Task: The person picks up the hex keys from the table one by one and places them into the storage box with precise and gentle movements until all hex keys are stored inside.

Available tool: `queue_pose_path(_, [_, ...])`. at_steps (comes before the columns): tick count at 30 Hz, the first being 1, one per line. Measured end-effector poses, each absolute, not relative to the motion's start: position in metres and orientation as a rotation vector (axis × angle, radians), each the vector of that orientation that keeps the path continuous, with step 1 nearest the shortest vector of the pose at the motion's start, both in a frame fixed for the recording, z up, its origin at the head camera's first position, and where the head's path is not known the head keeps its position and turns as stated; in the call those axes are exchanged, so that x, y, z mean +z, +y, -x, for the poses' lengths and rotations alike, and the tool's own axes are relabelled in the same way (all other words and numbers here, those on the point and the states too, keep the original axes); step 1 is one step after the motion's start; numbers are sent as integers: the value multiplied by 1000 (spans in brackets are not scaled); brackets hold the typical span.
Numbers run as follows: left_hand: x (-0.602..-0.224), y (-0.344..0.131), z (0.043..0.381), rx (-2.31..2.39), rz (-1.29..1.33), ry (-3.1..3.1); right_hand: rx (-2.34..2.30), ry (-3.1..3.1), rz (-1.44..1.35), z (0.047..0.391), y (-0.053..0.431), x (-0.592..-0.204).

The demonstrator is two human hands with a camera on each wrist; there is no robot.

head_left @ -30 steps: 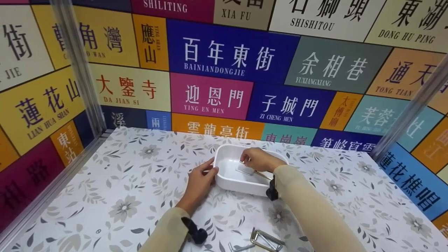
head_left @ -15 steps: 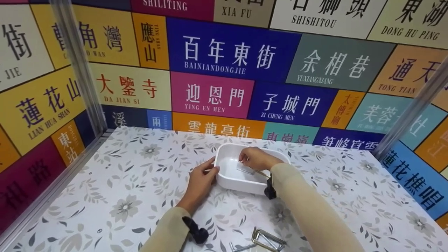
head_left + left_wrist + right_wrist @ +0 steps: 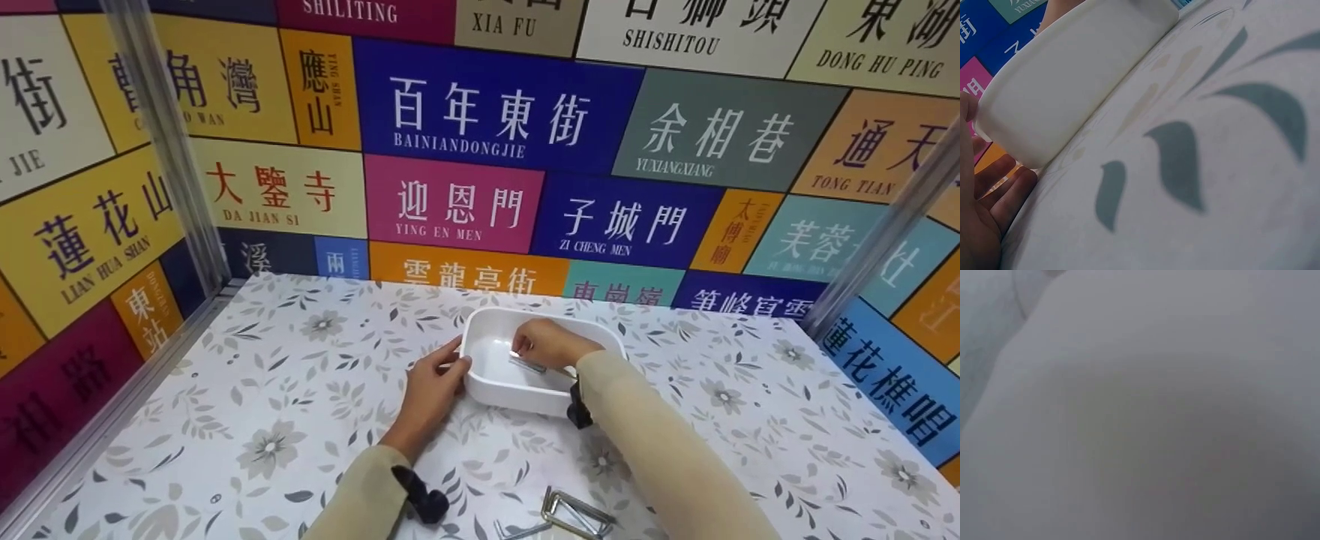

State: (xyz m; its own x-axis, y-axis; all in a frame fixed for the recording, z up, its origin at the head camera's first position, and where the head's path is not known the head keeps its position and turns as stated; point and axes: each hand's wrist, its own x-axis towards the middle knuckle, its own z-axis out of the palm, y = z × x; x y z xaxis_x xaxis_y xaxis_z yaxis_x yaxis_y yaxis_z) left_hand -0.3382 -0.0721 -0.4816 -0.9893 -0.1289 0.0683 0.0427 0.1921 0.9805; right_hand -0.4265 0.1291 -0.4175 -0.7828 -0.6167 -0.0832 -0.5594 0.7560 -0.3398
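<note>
A white plastic box (image 3: 510,391) stands on the table. My left hand (image 3: 433,386) touches its left end, thumb at the rim and fingers against the outside wall. The left wrist view shows this hand (image 3: 994,197) with fairly straight fingers beside the box's outer wall (image 3: 1067,84). My right hand (image 3: 551,345) reaches into the box, its curled fingertips pinching a silver hex key (image 3: 527,364) low over the bottom. A gold-coloured metal piece (image 3: 571,373) shows partly behind the wrist. The right wrist view is a pale blur.
Several silver and gold-coloured hex keys (image 3: 574,514) lie near the table's front edge, between the forearms. A leaf-patterned cloth (image 3: 337,397) covers the table. Sign-printed panels (image 3: 450,202) and metal posts (image 3: 184,150) stand behind and at the sides.
The right hand stays in the box, while the silver hex key at its fingertips shifts slightly and less of the gold-coloured piece shows. The left hand keeps its place.
</note>
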Motion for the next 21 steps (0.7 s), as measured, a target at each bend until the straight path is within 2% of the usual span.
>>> queue_pose_path(6, [-482,-71,337,-1920,-93,-2317,-445,2768,864,422,133,-409])
queue_pose_path(13, [-478,-69,337,-1900,-113,-2335,-577,2808,1049,414,145,-391])
queue_pose_path(21, [-479,-73,339,-1875,-99,-2348,-643,2833,1163,385,156,-361])
